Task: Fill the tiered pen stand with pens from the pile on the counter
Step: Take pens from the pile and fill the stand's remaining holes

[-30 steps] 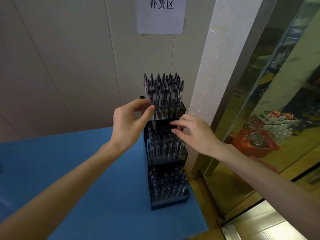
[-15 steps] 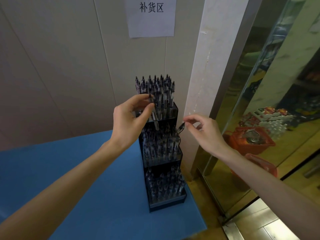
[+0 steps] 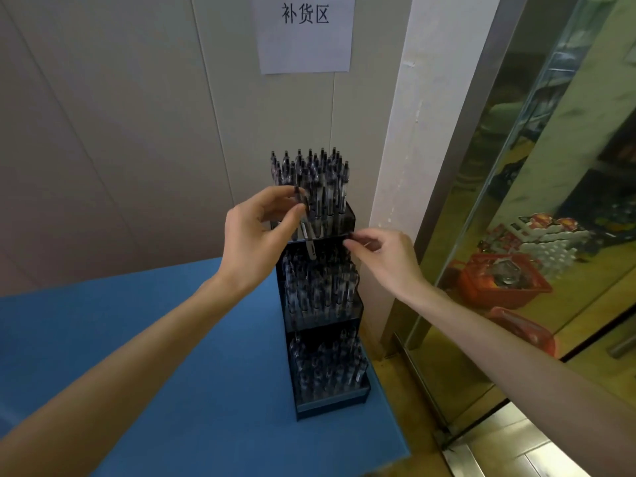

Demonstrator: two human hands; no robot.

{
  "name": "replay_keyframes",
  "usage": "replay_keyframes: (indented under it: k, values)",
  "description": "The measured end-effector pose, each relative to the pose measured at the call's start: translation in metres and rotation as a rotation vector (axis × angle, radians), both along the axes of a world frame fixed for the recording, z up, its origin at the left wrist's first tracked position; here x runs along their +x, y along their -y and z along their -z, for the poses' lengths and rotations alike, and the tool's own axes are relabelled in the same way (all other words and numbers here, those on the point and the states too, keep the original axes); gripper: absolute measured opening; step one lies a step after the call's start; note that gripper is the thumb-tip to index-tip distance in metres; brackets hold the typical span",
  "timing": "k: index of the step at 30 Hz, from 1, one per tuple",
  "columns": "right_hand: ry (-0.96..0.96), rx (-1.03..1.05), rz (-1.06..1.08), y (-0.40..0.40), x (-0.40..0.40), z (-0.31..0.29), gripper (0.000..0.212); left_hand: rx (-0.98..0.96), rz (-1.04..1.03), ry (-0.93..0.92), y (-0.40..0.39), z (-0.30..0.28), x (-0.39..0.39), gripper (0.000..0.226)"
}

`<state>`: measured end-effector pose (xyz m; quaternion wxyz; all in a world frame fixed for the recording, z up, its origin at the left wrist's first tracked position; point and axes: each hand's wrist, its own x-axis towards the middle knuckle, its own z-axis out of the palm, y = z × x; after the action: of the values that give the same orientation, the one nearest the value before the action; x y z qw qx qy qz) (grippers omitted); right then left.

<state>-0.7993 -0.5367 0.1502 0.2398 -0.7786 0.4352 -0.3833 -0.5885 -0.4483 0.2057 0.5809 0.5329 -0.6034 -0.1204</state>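
Paper sign (image 3: 304, 32) w/ printed characters on the wall above both hands; white pillar (image 3: 437, 115) and glass door (image 3: 568, 166) just past the right hand (image 3: 385, 259). Black tiered pen stand (image 3: 323, 304) sits at the right edge of the blue bench (image 3: 155, 356), all three tiers packed w/ pens. Left hand (image 3: 254, 235) pinches one pen (image 3: 307, 232) by thumb and forefinger, tip down in front of the top tier. Right hand's fingers curl at the top tier's front lip, pinching something small & dark; can't tell what.
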Motion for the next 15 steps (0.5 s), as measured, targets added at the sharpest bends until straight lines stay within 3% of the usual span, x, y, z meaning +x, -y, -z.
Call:
replay_keyframes:
  k: [5, 8, 10, 15]
  values:
    - [-0.156, 0.132, -0.008, 0.01, 0.012, -0.007, 0.031, -0.005, 0.003, 0.011, -0.005, 0.0, 0.0, 0.026]
    - [-0.119, 0.209, 0.05, 0.01, 0.012, -0.007, 0.043, -0.037, 0.002, 0.008, -0.013, 0.002, -0.001, 0.025]
    - [-0.089, 0.163, 0.092, 0.003, 0.01, -0.006, 0.044, -0.06, -0.021, 0.01, -0.023, 0.009, -0.004, 0.025]
    - [0.057, -0.107, 0.125, -0.031, 0.001, 0.016, 0.019, -0.117, -0.036, 0.046, -0.044, 0.03, -0.011, 0.024]
